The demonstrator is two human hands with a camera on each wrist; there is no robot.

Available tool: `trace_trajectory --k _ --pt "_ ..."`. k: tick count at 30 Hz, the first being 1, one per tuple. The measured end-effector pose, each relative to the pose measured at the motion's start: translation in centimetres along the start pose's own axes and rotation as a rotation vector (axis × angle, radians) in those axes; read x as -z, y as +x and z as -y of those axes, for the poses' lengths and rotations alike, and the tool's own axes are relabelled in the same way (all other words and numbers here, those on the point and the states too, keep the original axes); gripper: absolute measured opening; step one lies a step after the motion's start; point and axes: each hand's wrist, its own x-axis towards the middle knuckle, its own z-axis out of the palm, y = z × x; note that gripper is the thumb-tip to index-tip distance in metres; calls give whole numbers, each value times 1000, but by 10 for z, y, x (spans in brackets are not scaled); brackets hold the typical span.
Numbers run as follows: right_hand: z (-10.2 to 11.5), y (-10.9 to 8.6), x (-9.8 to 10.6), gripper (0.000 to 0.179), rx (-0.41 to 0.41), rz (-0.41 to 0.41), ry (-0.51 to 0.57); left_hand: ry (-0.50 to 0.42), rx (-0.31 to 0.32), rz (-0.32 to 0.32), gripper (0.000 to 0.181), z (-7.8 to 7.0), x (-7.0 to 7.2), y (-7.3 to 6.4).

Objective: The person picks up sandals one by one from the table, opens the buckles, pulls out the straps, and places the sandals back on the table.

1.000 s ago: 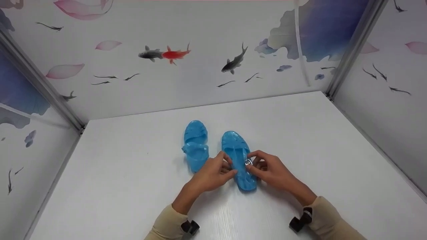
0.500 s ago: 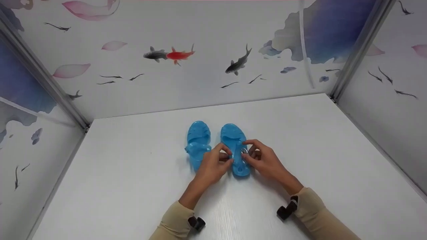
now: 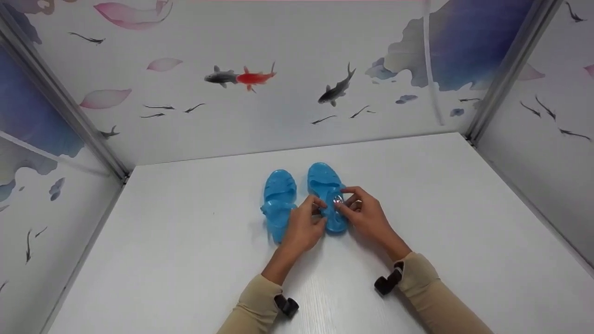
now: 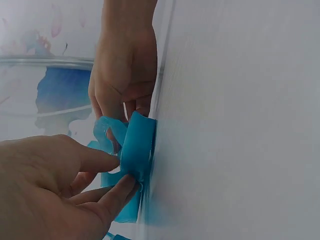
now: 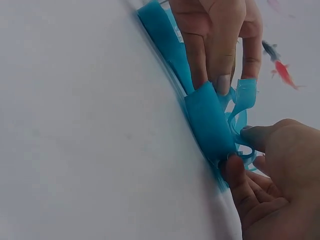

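Two blue jelly sandals lie side by side on the white table, toes pointing away from me. My left hand (image 3: pixel 305 225) pinches the left edge of the right-hand sandal (image 3: pixel 321 175), near its middle and heel. Its opposite edge is held by my right hand (image 3: pixel 369 211), thumb and fingers bent around the side strap next to a shiny clear buckle (image 3: pixel 338 200). The heel end (image 5: pixel 207 120) shows between both hands in the right wrist view. The left-hand sandal (image 3: pixel 280 183) stands close by, its strap lying across the middle; my left hand partly covers it.
The white table (image 3: pixel 185 250) reaches to a back wall panel (image 3: pixel 278 125) printed with fish and petals. Side panels rise at left and right. A small black camera sits at each sleeve cuff.
Both hands have slid the right-hand sandal away from me and slightly left, so its toe now sits a little beyond the other's. The grip looks unchanged; the head view has shifted slightly.
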Motion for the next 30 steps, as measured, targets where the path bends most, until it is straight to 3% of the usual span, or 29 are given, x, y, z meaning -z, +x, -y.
trace_trajectory --k 6,12,18,27,30 --pt "-1 -1 7 53 -27 -19 -12 -32 -8 81 33 0 0 -1" --pt "2 0 9 56 -35 -40 -15 -48 -22 115 40 -1 4 1" --pt "0 3 7 55 -36 -49 -1 -37 -37 186 55 1 7 2" --pt "-1 3 6 50 -47 -48 11 -23 -83 266 69 -1 10 1" --pt "-2 1 4 43 -43 -74 3 -10 -130 278 68 -3 17 -1"
